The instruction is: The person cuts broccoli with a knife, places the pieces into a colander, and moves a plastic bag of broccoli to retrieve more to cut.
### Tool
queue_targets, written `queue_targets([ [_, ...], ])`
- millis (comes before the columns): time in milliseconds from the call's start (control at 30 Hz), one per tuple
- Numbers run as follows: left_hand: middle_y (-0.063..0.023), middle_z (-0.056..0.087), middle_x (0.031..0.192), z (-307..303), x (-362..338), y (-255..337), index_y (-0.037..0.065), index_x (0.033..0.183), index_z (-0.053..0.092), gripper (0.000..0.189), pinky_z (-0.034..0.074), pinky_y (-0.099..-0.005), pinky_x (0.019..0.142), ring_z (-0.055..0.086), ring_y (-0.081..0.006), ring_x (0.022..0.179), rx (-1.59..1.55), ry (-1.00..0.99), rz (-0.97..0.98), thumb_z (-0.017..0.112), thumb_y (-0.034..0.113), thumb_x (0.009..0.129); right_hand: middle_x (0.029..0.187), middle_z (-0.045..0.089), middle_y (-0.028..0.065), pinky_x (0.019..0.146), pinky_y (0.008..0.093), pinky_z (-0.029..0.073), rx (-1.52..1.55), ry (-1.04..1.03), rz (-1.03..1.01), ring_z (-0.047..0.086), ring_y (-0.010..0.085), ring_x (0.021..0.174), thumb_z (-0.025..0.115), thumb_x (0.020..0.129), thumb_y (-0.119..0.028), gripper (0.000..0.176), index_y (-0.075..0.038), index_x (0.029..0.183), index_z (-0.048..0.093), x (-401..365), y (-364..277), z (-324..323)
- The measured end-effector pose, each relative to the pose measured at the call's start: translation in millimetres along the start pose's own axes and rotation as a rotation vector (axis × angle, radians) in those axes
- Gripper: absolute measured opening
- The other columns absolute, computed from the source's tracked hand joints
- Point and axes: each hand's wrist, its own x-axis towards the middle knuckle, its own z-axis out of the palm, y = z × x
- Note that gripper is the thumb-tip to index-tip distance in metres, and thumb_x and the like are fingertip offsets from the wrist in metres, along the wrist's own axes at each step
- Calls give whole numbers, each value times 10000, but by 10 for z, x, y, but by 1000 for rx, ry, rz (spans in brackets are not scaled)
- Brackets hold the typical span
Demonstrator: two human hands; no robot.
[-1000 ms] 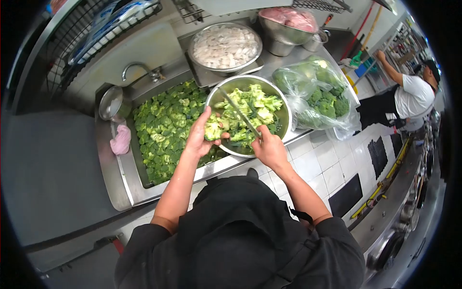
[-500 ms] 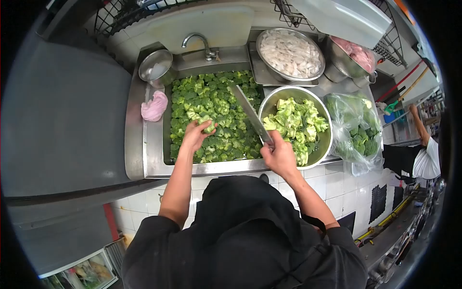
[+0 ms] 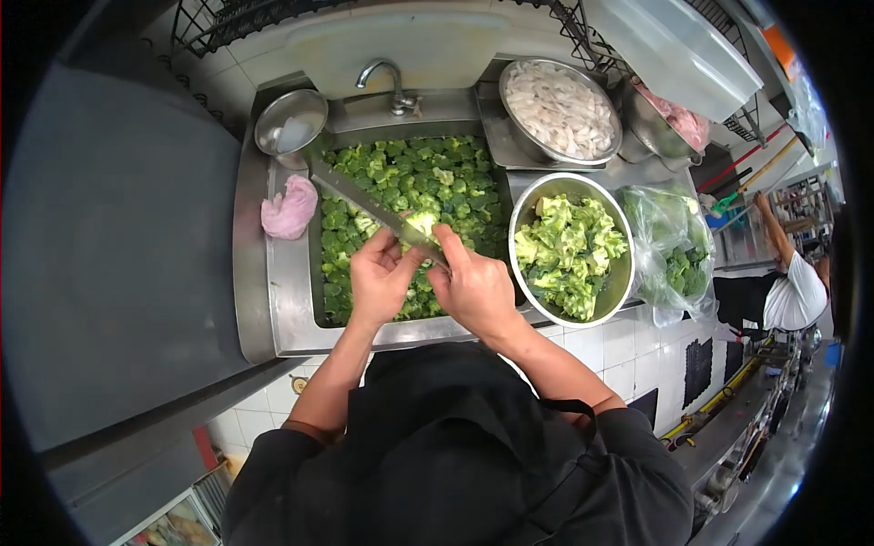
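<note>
i see a pale-green, knobbly broccoli piece (image 3: 421,224) above the rectangular steel sink (image 3: 288,300), gripped in the left hand's (image 3: 381,282) fingers. the right hand (image 3: 480,289) is closed around a long grey metal knife (image 3: 360,197) slanting against it; whether it bites, i can't tell. i'd keep strokes short, thumbs clear of the edge. right of the sink: a round steel bowl (image 3: 621,280) on the metal counter (image 3: 635,173); farther right, white floor tiles (image 3: 620,379) and a white-shirted person (image 3: 794,296).

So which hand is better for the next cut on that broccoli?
Probably the right hand: it grips the knife, its blade close to the broccoli piece that the left hand holds.
</note>
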Motion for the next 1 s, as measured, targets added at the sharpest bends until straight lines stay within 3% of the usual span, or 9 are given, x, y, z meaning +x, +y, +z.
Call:
queue_targets([
  [133,-156,651,1214,-166,87,2,-103,1357,495,470,530,-304,951,646,-179,1094,-31,-71,0,654,-67,916,706,663,195,566,464,544,67,-10,130,666,411,636,685,793,-61,430,-40,1188,515,124,46,241],
  [200,-158,657,1206,-341,178,-28,-101,1362,488,481,532,-305,945,652,-177,1077,-60,-108,-43,664,-51,917,703,667,185,576,407,540,458,-73,323,682,359,613,655,820,-59,326,-21,1123,543,214,84,319],
  [233,-160,664,1198,-435,207,-48,-94,1356,494,462,537,-307,930,661,-188,1069,-50,-155,-65,664,-3,935,714,667,170,596,358,525,626,-21,384,687,269,621,636,833,-61,242,-3,1059,572,242,60,337],
  [333,-163,666,1196,-651,326,-63,-83,1331,514,428,543,-308,900,667,-202,1071,-199,-274,-218,661,53,953,716,656,154,611,330,517,703,24,488,669,194,649,637,827,-52,247,6,1063,593,304,95,292],
  [467,-152,670,1183,-804,443,-84,-59,1278,557,395,541,-302,821,682,-183,990,-71,-337,-380,683,132,956,782,685,245,685,485,553,195,-187,514,694,425,756,622,834,-133,401,-31,1214,548,261,391,296],
  [600,-42,672,1068,-741,434,-146,-67,1365,518,538,497,-230,756,617,-75,912,221,-286,-323,739,131,917,740,687,191,609,501,549,69,-207,291,680,405,653,677,823,-170,513,-78,1293,490,73,173,286],
  [700,-22,660,1019,-603,357,-29,-69,1366,527,539,486,-228,749,597,-69,888,315,-275,-264,736,88,895,640,652,121,533,448,538,-27,-61,61,674,336,586,738,773,-147,612,-100,1321,470,10,50,258],
  [867,-26,667,1007,-444,325,-41,-77,1349,544,517,491,-241,762,595,-73,891,405,-261,-158,721,-2,869,699,673,151,551,446,543,-46,-28,71,683,344,621,717,796,-138,544,-83,1280,474,4,103,312],
  [1000,-51,675,1046,-494,352,29,-87,1358,526,541,505,-253,791,611,-89,926,260,-382,-281,739,29,875,801,702,184,602,415,558,171,-130,329,710,332,676,703,822,-139,433,-61,1182,477,71,217,400],
])
